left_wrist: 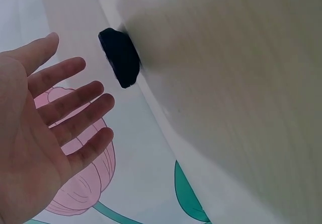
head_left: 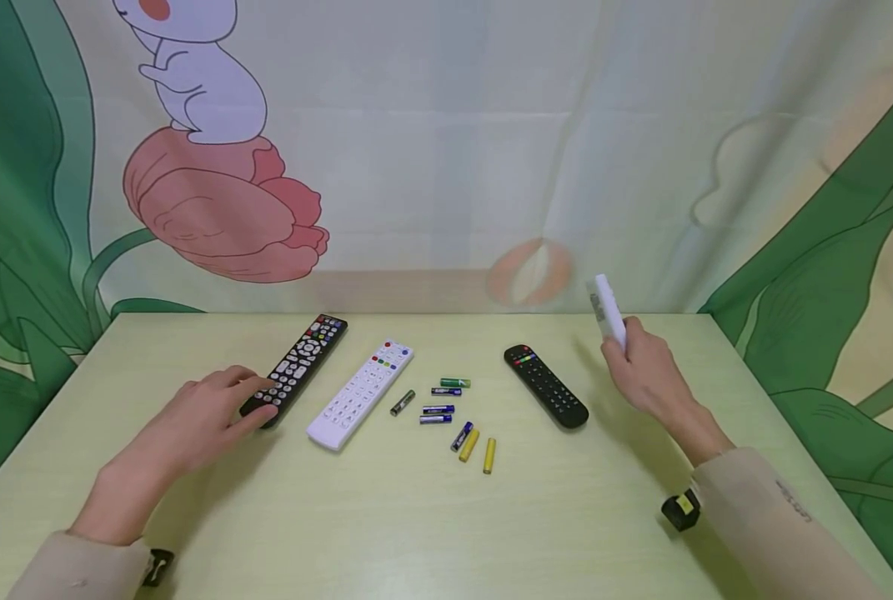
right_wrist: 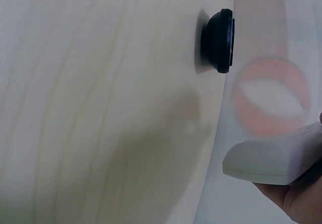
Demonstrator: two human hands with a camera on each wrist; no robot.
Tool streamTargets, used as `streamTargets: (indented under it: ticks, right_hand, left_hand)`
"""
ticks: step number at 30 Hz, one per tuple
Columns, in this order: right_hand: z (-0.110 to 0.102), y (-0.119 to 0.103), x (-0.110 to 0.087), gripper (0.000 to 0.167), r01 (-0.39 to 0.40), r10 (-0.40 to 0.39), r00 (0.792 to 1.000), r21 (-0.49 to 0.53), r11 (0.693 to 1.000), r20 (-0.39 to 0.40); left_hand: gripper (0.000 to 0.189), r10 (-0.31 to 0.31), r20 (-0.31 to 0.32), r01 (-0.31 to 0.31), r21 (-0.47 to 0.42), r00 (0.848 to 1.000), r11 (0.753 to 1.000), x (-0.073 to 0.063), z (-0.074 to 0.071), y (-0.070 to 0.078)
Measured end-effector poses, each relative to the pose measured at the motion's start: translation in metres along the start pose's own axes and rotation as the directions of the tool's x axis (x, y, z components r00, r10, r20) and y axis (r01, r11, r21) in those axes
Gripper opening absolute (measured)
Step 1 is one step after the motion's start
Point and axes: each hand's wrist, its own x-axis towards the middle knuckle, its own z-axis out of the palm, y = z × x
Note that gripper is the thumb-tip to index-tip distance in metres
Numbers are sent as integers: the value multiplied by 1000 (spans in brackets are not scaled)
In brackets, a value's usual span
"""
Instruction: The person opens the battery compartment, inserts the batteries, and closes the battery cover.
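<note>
Left hand (head_left: 194,421): fingers spread, empty; long black remote (head_left: 307,354) just past their tips, where I'd lower softly. Right hand (head_left: 650,367): fingers gripping a raised white remote (head_left: 612,310); I'd keep that pinch steady.

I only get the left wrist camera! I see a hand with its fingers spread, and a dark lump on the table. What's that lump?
Observer: It's the end of a black remote control; its top, which you can't see, is full of buttons.
Operator: Cool! What's the right hand doing?
Observer: Holding a white remote control up off the table.
Operator: Is there anything else lying in the middle?
Observer: Yes, eight little batteries, between a second white remote and another black remote.
</note>
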Motion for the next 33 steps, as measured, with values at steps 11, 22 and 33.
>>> streamTargets:
  ticks: [11, 22, 33]
  right_hand:
    - [0, -14, -3, 45, 29, -28, 999, 64, 998, -15]
    - [-1, -30, -8, 46, 19, -19, 1000, 140, 990, -3]
    - [0, -40, -11, 42, 20, -12, 999, 214, 977, -39]
  left_hand:
    - [40, 20, -5, -20, -20, 1000, 1000, 7, -1, 15]
    - [35, 63, -38, -63, -11, 997, 998, 11, 4, 20]
    - [35, 70, -36, -70, -8, 997, 997, 16, 3, 26]
